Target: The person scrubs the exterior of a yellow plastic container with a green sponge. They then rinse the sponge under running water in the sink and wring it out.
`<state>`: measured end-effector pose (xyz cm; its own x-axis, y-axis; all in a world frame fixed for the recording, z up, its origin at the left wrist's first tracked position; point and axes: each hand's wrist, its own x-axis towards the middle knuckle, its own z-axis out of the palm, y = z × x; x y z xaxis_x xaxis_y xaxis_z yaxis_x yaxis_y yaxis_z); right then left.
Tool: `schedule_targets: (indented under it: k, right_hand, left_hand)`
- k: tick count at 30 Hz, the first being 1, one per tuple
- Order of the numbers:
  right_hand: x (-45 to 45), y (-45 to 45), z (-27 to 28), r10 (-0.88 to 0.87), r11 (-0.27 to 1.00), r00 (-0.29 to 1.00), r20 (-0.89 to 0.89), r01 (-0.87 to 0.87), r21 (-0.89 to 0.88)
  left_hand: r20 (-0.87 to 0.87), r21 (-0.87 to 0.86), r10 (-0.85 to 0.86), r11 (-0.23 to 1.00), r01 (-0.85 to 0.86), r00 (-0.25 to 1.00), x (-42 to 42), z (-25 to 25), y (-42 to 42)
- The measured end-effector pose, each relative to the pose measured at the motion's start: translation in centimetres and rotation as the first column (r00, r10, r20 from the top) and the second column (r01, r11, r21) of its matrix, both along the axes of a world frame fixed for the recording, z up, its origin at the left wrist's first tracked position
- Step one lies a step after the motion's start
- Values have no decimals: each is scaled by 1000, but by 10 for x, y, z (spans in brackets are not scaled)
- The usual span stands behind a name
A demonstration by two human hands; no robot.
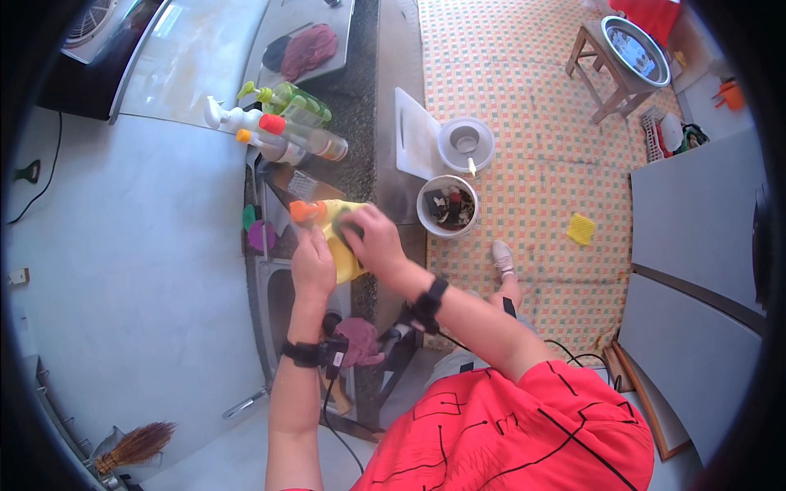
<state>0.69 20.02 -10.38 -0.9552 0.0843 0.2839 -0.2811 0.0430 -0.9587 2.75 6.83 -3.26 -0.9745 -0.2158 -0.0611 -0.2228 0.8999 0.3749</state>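
Observation:
My left hand [314, 262] grips a yellow plastic bottle [347, 261] with an orange cap [305, 211], held above the counter beside the sink. Against the bottle's side, my right hand [373, 238] presses a dark green scouring pad [349, 228]; the hand is slightly blurred. Beyond them on the stone counter are a clear bottle with a red cap [313, 139], a bottle with a yellow cap [270, 147], a white spray bottle [236, 117] and a green pump bottle [298, 105]. A purple cloth [357, 341] lies near the sink, below my hands.
A white bucket with refuse [423, 215], a white basin holding a dipper [488, 136] and a cutting board [417, 138] are right of the counter. A wooden stool [614, 73] bears a metal basin [661, 70]. A yellow cloth [580, 229] lies on the patterned floor.

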Motion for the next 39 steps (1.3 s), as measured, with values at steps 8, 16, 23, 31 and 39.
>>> schedule_targets:
  k: [8, 16, 23, 31, 39]
  right_hand:
    - [52, -3, -9, 66, 996, 997, 37, -63, -63]
    - [20, -6, -8, 7, 994, 997, 83, 2, -112]
    - [-7, -14, -13, -72, 987, 989, 126, 89, -131]
    - [114, -4, -21, 57, 998, 998, -9, -57, 27]
    - [56, 20, -15, -112, 987, 992, -50, 117, 108]
  left_hand:
    - [-7, -62, 70, 996, -71, 997, -1, 4, 7]
    - [-5, -67, 21, 998, -21, 1000, -2, 1, 1]
    - [-19, -93, 48, 994, -50, 999, -5, 4, 10]
    - [4, -118, 77, 990, -76, 997, -3, 6, 10]
    - [2, -91, 19, 996, -19, 1000, -2, 8, 7]
